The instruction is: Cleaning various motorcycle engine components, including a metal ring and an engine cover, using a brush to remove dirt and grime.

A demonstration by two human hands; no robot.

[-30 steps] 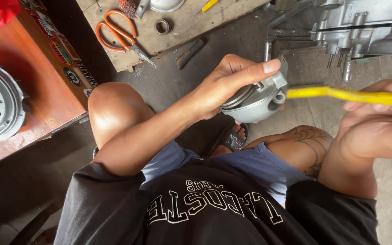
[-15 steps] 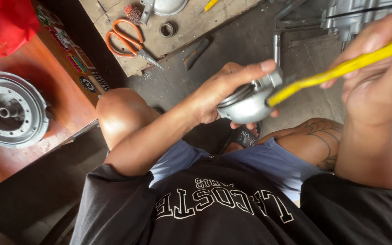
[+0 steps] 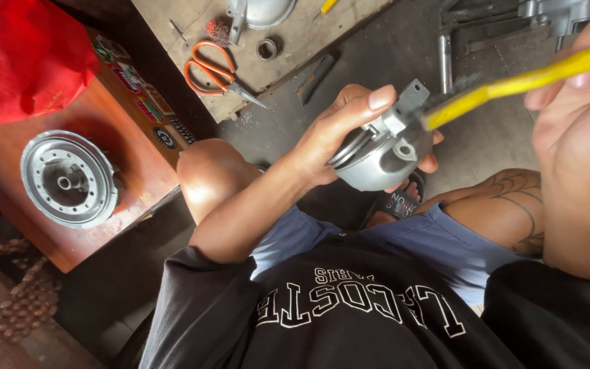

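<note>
1. The left hand (image 3: 339, 133) grips a rounded grey metal part (image 3: 377, 160), thumb stretched along its top and fingers curled underneath.
2. The right hand (image 3: 575, 96), close to the camera, holds a yellow-handled tool (image 3: 520, 82) whose dark tip meets the part's upper bracket.
3. A silver ribbed drum (image 3: 68, 179) rests on a reddish-brown wooden counter (image 3: 131, 160), with a red cloth (image 3: 25, 58) just above it.
4. Orange-handled scissors (image 3: 216, 72) lie on a worn board (image 3: 308, 34), near a small metal ring (image 3: 268, 48).
5. A sandalled foot shows below the part.
</note>
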